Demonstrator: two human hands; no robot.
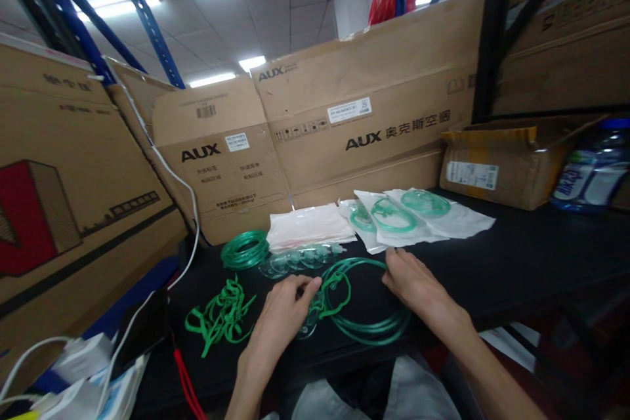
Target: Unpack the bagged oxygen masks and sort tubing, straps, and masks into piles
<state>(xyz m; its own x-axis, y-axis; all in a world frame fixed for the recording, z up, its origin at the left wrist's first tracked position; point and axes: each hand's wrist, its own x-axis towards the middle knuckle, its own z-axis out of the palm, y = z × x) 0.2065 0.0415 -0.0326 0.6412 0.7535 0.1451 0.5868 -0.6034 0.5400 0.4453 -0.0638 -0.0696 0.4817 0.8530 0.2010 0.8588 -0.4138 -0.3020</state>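
My left hand (284, 307) is closed at the edge of a clear oxygen mask (309, 325), which it partly hides. A green elastic strap (344, 302) is looped at the mask, over a coil of green tubing (371, 336). On the coil's far right side, my right hand (411, 279) has its fingers closed around the tubing. Beyond my left hand lies a row of clear masks (300, 259). Farther left are another coil of green tubing (245, 249) and a tangled heap of green straps (220, 315).
White bags (310, 226) are stacked behind the masks; several filled bags (394, 220) lie to their right. Cardboard panels (344, 138) wall the black table (482, 262). An open carton (492, 174) and a blue bottle (590, 167) stand right; chargers and a cable (191, 236) left.
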